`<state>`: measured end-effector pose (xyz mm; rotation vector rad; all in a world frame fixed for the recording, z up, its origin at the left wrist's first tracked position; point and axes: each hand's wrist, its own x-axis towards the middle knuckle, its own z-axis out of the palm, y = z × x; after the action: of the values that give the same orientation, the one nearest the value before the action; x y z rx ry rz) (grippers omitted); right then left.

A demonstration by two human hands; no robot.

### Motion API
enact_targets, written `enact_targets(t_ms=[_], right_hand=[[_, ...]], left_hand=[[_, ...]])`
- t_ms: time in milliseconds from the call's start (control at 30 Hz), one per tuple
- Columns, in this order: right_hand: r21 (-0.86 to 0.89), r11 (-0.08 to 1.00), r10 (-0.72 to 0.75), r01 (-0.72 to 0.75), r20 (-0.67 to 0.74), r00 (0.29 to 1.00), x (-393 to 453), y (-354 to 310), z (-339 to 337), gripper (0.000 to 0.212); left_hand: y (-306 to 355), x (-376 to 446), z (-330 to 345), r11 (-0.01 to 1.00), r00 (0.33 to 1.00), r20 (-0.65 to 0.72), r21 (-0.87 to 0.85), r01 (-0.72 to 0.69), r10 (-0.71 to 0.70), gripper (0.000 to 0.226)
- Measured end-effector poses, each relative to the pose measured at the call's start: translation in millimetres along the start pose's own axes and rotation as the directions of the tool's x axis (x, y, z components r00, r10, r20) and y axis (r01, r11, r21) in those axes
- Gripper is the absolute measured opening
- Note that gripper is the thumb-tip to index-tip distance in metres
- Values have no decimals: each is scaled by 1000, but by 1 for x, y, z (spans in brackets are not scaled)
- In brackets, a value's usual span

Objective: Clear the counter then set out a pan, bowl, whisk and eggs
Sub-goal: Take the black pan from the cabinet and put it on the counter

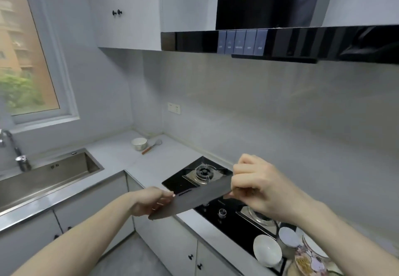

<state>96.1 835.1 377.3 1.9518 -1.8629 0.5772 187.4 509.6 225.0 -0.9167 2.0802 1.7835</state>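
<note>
I hold a dark grey kitchen knife (pixel 194 198) in the air in front of the gas stove (pixel 179 184), its blade slanting up to the right. My right hand (pixel 257 186) grips its right end, which the fingers hide. My left hand (pixel 151 201) pinches the blade's lower left end between thumb and fingers. A small white bowl (pixel 139 143) stands in the far corner of the grey counter (pixel 121 157). A whisk (pixel 152 146) with a wooden handle lies right beside it. No pan or eggs are in view.
A steel sink (pixel 45 178) with a faucet (pixel 20 159) is on the left. Two white bowls (pixel 267 251) and a patterned plate (pixel 313 260) sit at the lower right by the stove's near burner (pixel 259 216). A range hood (pixel 269 40) hangs above.
</note>
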Motion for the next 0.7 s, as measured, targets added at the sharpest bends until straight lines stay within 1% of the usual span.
enact_targets(t_ms=[67,100,167,200,267,300,367,433,467,533,567,633,700], right_hand=[[42,999,-22,21,16,1000,12,-8,25,34],[36,999,-30,29,31,999,16,-10,36,37],[1,999,-38,38,57,998,30,-12,62,39],[-35,999,-21,23,71,997,38,-10,73,36],[-89,995,57,-48,100,993,48,-1,92,31],[-85,991,114,-105,110,987,55,3,106,31],[-60,963,269,-263,148,952,54,13,123,34],[-3,887,455,-462,184,871,55,16,155,40],[26,831,539,-556,207,816,55,16,172,37],[96,695,672,-713,267,691,54,19,208,26],[146,624,713,-767,296,636,54,21,225,22],[253,478,771,-841,338,540,54,25,257,19],[337,282,817,-898,407,410,59,30,286,27]], left_hand=[[-18,-8,-14,999,1000,18,43,-4,3,22],[-24,-10,-21,999,1000,12,52,-3,3,21],[-43,-10,-44,1000,1000,-25,18,0,1,13],[-51,-9,-57,1000,998,-63,-29,8,-10,9],[-63,-9,-82,983,987,-151,-181,22,-50,7],[-71,-11,-98,969,980,-186,-247,22,-70,6],[-79,-10,-118,942,969,-233,-336,-1,-82,6],[-89,-6,-145,914,963,-262,-402,-51,-61,10],[-93,-2,-156,899,957,-286,-430,-78,-54,12],[-100,3,-173,891,942,-334,-441,-113,-45,11],[-102,4,-177,894,931,-363,-429,-128,-40,15],[-108,11,-185,896,911,-410,-420,-142,-48,24],[-112,23,-193,908,901,-431,-391,-150,-37,27]])
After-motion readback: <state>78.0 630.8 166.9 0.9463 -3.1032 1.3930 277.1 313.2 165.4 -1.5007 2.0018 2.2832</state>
